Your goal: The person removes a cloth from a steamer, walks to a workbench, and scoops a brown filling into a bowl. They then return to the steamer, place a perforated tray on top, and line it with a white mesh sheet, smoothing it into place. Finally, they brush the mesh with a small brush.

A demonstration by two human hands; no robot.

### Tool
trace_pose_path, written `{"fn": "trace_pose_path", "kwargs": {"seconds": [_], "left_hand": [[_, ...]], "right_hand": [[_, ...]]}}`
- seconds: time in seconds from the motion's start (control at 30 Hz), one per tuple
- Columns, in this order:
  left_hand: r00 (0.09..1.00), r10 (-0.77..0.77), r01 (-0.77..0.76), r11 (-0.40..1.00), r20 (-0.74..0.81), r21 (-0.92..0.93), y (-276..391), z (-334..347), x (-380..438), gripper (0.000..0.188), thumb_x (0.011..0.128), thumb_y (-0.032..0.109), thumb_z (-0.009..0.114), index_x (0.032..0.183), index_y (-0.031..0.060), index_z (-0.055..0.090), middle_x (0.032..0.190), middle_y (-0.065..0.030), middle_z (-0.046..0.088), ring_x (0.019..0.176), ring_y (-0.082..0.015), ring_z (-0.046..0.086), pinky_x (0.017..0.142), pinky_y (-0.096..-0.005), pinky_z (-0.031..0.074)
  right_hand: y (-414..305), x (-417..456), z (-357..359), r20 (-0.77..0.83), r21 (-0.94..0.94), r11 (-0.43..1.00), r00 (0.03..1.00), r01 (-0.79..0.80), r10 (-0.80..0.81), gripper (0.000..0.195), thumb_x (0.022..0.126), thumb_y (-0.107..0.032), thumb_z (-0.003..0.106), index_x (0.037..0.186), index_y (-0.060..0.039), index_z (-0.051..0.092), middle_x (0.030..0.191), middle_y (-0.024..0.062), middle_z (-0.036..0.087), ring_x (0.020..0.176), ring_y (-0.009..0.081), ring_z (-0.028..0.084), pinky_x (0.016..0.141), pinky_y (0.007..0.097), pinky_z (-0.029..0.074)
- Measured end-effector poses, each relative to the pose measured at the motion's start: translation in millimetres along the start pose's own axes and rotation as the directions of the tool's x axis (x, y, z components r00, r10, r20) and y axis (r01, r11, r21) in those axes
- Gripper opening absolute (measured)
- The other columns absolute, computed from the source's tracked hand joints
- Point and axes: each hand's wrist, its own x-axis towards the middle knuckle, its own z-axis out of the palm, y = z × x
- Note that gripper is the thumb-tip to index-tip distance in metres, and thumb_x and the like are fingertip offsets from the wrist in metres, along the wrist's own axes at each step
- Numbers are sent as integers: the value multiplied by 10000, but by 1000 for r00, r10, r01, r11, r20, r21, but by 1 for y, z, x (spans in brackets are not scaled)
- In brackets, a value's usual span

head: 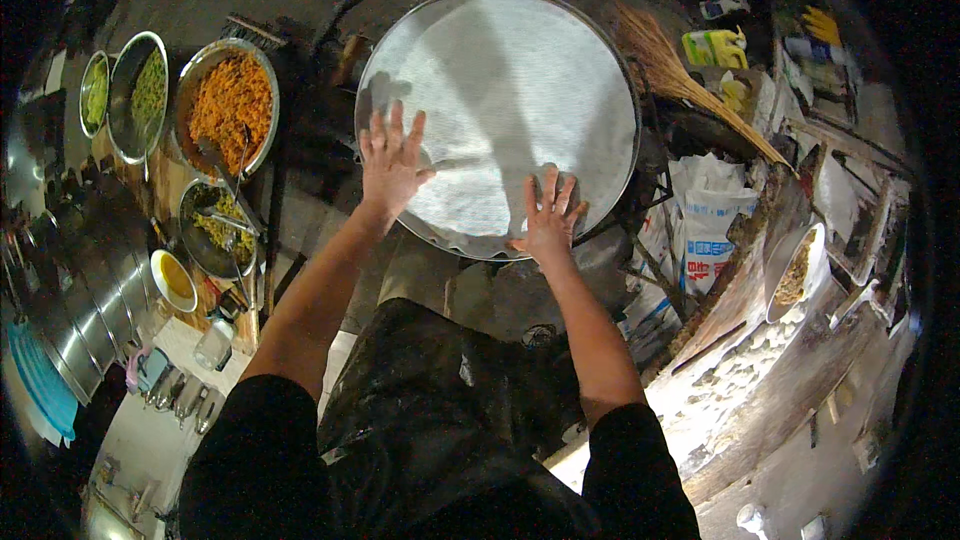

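Note:
Before me is a large round metal-rimmed pan or steamer tray point(480, 105), lined with a pale, fine-textured cloth or sheet that puckers at the near rim. My left hand point(392, 165) is spread flat at its left side, fingers apart and pointing away from me. At the near right edge my right hand point(551, 221) also has its fingers spread, its heel by the rim. Neither hand holds anything. Whether the palms press on the sheet or hover just above it cannot be told. Shadows fall across the pale surface.
On the left stand metal bowls of orange filling point(232, 105), green filling point(150, 97) and chopped greens with tongs point(225, 229), plus a bowl of yellow liquid point(177, 281). To the right are a straw broom point(682, 82), a printed sack point(709, 217) and a floury board with dough pieces point(739, 367).

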Motion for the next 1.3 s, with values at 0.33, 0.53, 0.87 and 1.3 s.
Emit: {"fn": "trace_pose_path", "kwargs": {"seconds": [0.33, 0.53, 0.87, 1.3], "left_hand": [[994, -30, 23, 997, 102, 71, 32, 18, -59, 966, 646, 336, 783, 1440, 237, 242, 1508, -122, 93, 1356, -432, 142, 1004, -657, 243], [979, 27, -12, 997, 204, -73, 72, 21, -96, 841, 736, 346, 714, 1434, 220, 262, 1488, -157, 170, 1324, -439, 224, 1006, -622, 261], [978, -132, 111, 984, 158, 136, 76, 40, -97, 683, 813, 451, 597, 1395, 196, 343, 1459, -163, 251, 1311, -407, 267, 999, -586, 284], [978, -183, 198, 963, -98, 180, 19, 45, -73, 640, 825, 301, 603, 1385, 125, 348, 1431, -141, 333, 1264, -336, 361, 1053, -566, 220]], "right_hand": [[3, -5, 10, -140, -46, 998, 989, 38, -44, 1201, 536, -504, 813, 1463, -144, 141, 1506, 221, 6, 1336, 521, 74, 927, 718, 281], [7, -34, 22, -86, -23, 977, 973, 214, -215, 872, 739, -488, 674, 1454, -264, 228, 1527, 119, 29, 1368, 445, 55, 994, 680, 207], [23, -43, 46, -213, 28, 961, 941, 276, -264, 609, 828, -447, 583, 1360, -201, 419, 1491, 114, 186, 1335, 443, 157, 979, 648, 253], [41, -21, 34, -466, 57, 984, 876, 171, -125, 604, 856, -402, 576, 1356, -105, 415, 1445, 134, 288, 1341, 400, 204, 1050, 589, 211]]}}
